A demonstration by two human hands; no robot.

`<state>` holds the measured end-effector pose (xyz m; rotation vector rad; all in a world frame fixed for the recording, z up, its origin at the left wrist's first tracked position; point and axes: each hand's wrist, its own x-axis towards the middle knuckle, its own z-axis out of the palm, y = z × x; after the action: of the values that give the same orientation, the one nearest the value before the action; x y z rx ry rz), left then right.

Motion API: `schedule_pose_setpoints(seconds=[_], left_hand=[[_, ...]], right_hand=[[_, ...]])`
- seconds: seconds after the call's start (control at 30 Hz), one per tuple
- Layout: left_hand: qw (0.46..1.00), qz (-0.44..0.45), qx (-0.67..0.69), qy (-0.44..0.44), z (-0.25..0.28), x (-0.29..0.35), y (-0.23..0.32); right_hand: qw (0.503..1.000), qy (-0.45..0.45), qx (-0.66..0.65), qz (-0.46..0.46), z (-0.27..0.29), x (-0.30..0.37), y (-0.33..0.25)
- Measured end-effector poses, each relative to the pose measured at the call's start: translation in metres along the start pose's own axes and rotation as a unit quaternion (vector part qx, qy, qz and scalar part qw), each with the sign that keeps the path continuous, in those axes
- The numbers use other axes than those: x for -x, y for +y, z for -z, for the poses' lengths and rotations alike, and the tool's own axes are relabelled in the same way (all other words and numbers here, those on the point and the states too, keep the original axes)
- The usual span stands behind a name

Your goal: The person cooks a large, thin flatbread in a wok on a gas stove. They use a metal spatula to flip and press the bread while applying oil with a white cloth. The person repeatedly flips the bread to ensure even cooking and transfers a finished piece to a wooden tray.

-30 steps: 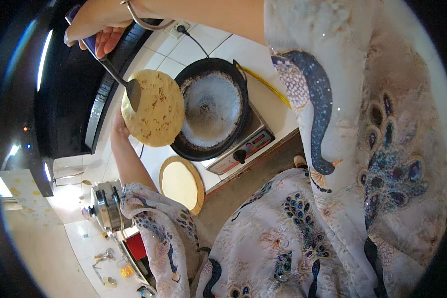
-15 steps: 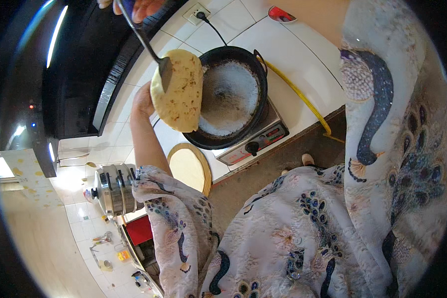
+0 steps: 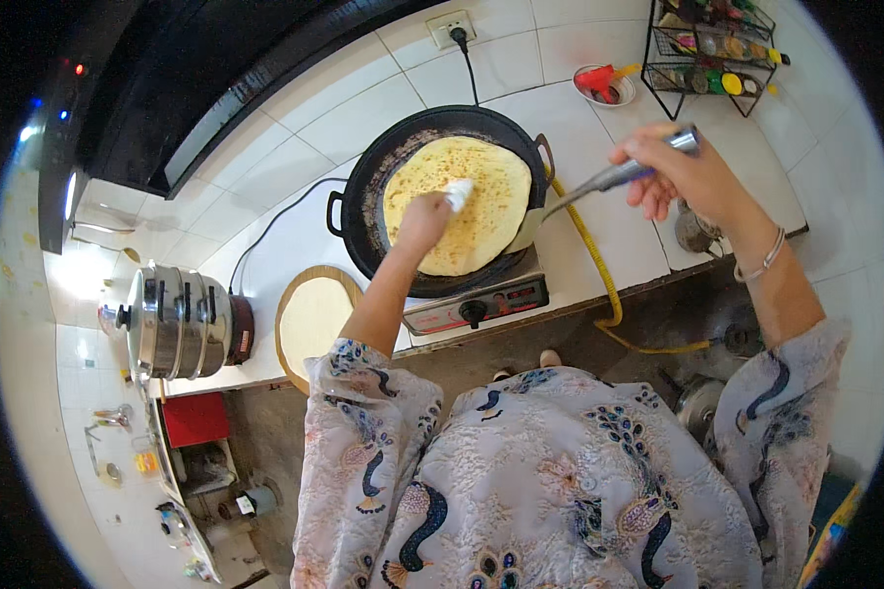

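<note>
A round, brown-speckled flatbread [image 3: 496, 201] lies flat in a black two-handled pan [image 3: 356, 187] on an electric cooker [image 3: 501, 302]. Over the bread, my left hand [image 3: 422, 226] is closed on a small wad of white cloth or tissue [image 3: 458, 193], held at the bread's upper face. My right hand [image 3: 686, 177], to the right of the pan, grips a metal spatula [image 3: 599, 183] by its handle. The spatula's blade is at the pan's right rim, beside the bread's edge. Left of the cooker, a pale raw dough round [image 3: 314, 319] lies on a round wooden board [image 3: 283, 355].
A stacked steamer pot [image 3: 189, 319] stands at the counter's left end. Behind on the right are a bowl [image 3: 599, 86] with a red item and a black bottle rack [image 3: 702, 59]. A yellow hose [image 3: 599, 265] drops over the counter's front edge.
The flatbread, earlier raised on the spatula with my left hand behind it, now lies in the pan. My right hand has swung right with the spatula; my left now holds the white wad.
</note>
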<state>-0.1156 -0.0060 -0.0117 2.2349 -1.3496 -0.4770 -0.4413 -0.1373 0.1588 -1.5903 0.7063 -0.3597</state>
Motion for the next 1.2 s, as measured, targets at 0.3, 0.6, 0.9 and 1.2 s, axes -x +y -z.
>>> schedule_pose_setpoints(seconds=[0.3, 0.6, 0.9, 1.2], left_hand=[[0.999, -0.045, -0.008, 0.019, -0.019, 0.042, 0.017], [0.996, -0.015, -0.016, 0.083, -0.007, -0.011, -0.020], [0.999, -0.005, -0.052, -0.006, -0.001, -0.022, -0.020], [0.960, 0.090, -0.265, 0.007, 0.059, -0.016, -0.023]], right_hand=[[0.987, 0.021, -0.159, 0.003, -0.047, 0.011, 0.055], [0.980, 0.021, -0.179, 0.086, -0.090, -0.033, 0.068], [0.994, 0.082, -0.045, 0.060, -0.012, 0.018, 0.009], [0.973, 0.146, -0.111, 0.137, -0.041, 0.006, 0.081]])
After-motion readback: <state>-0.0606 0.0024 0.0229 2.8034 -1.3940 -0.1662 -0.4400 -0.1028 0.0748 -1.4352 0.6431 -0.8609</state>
